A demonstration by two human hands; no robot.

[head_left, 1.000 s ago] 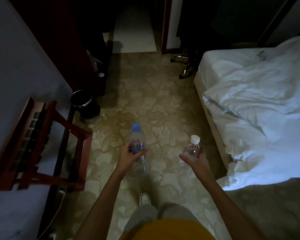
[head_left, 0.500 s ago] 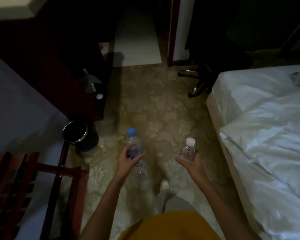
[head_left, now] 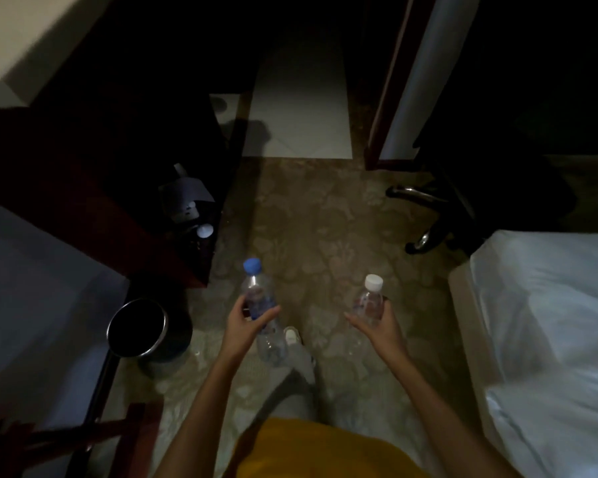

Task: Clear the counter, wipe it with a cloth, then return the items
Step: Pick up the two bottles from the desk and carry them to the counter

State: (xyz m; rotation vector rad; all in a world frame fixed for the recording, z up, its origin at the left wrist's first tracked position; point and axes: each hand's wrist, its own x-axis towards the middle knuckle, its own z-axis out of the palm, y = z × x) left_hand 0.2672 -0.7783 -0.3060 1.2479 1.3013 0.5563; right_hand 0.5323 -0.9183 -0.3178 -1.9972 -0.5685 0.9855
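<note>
bin (head_left: 137, 327) left on carpet (head_left: 325, 236); bed (head_left: 549, 322) right; chair base (head_left: 425, 215) ahead of bed

Both bare forearms reach forward and down in front of the body. The left hand (head_left: 246, 320) curls its fingers round a clear plastic blue-capped bottle (head_left: 261, 305); the right hand (head_left: 380, 324), palm turned inward, grips a smaller clear white-capped bottle (head_left: 370, 301).

I see two clear plastic bottles, both upright, capped, held above the carpet. Blue-cap bottle (head_left: 260, 305): taller, tilted slightly, gripped mid-body on the left. White-cap bottle (head_left: 370, 301): smaller, on the right. Well apart from each other.
</note>
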